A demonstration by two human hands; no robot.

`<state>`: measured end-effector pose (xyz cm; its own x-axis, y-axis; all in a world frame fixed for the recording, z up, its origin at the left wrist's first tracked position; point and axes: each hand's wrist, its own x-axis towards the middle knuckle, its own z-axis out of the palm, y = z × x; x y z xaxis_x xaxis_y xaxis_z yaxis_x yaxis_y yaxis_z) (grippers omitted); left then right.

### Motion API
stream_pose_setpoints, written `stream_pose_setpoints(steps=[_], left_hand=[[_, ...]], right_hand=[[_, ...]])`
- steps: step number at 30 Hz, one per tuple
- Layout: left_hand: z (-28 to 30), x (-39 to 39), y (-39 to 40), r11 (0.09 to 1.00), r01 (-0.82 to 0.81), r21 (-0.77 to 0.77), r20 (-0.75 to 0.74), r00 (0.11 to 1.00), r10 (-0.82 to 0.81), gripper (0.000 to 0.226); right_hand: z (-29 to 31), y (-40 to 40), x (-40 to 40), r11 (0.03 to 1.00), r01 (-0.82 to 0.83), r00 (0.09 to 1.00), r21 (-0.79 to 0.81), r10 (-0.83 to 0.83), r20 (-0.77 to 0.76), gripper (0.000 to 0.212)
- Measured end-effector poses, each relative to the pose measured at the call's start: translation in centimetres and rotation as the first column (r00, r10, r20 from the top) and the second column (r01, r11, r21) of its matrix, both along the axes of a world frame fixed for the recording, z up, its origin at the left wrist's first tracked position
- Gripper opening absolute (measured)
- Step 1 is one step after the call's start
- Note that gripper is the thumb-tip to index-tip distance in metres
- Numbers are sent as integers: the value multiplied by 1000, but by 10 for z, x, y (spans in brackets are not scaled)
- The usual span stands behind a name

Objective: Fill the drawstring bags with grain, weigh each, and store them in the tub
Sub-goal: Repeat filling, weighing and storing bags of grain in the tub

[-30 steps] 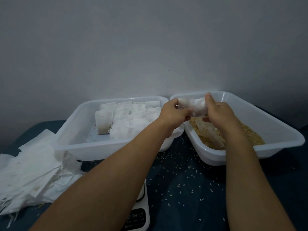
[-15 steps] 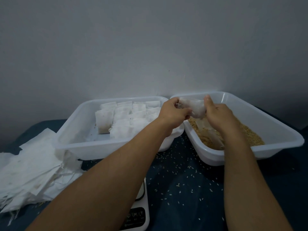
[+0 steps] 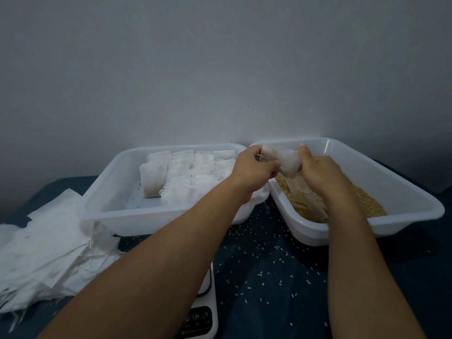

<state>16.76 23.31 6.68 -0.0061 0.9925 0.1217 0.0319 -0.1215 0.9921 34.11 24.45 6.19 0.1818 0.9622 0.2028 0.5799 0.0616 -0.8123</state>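
Head cam: left hand [image 3: 252, 167] and right hand [image 3: 318, 170] both pinch white drawstring bag [image 3: 283, 160], fingers clamped on its ends, held over grain tub [image 3: 403, 182]. Bag contents not visible. Filled bags [image 3: 190, 177] packed in left tub [image 3: 102, 192]. Scale [image 3: 203, 314] mostly hidden under left forearm, display unreadable. Empty bags [image 3: 44, 253] cut off at left edge.

Mid-frame, the left hand [image 3: 252, 168] and right hand [image 3: 318, 171] pinch a white bag [image 3: 285, 159] above the grain tub [image 3: 401, 182], with the bag-filled tub [image 3: 110, 189] at centre left.
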Motion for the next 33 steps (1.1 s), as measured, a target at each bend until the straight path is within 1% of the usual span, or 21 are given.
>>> stream_pose_setpoints(steps=[2,5,6,8,10,14,16,18,20,22,24,26,28,30,32,33], left_hand=[[0,0,0,1000,1,-4,12,1000,-1,17],[-2,0,-2,1000,11,-8,41,999,-11,16],[-2,1,-3,1000,14,-13,57,998,-14,17],[-2,2,-5,999,24,-30,104,994,-20,18],[-2,2,-8,998,34,-54,169,985,-24,20],[-2,1,-16,994,61,-89,308,951,-31,25],[-1,-1,-24,991,97,-89,337,939,-61,29],[-1,-7,-35,988,136,-73,323,941,-106,39],[-3,-16,-50,986,164,-40,259,954,-148,44],[-6,-26,-65,986,165,13,109,980,-166,46],[-7,-35,-78,987,147,68,-63,988,-143,41],[-12,-42,-89,987,123,100,-137,985,-109,31],[-18,-51,-99,987,113,115,-129,987,-98,23],[-25,-61,-108,987,104,122,-83,992,-95,24],[-31,-75,-117,990,88,113,-5,996,-88,30],[-34,-82,-120,991,72,110,18,997,-74,33]], right_hand=[[0,-1,1,1000,22,1000,22,-22,-14,66],[1,-1,2,998,-60,994,7,61,-90,72],[1,-1,2,997,-76,993,-1,76,-87,72],[1,-1,0,998,-56,998,23,56,-21,72],[2,-3,-1,996,-37,999,78,38,-10,66],[10,-11,-4,965,-160,972,210,191,-136,35],[16,-15,-8,934,-197,964,299,240,-114,30],[23,-20,-12,900,-232,962,368,268,-49,26],[32,-26,-17,864,-292,949,409,316,9,20],[41,-35,-24,823,-381,917,421,394,59,13],[50,-45,-34,781,-481,871,398,477,118,9],[54,-51,-45,749,-562,826,350,533,185,10],[55,-56,-55,733,-610,792,301,562,237,18],[55,-60,-61,729,-613,790,305,565,240,28],[53,-60,-65,748,-586,806,310,575,138,40],[51,-61,-67,757,-595,798,269,596,86,46]])
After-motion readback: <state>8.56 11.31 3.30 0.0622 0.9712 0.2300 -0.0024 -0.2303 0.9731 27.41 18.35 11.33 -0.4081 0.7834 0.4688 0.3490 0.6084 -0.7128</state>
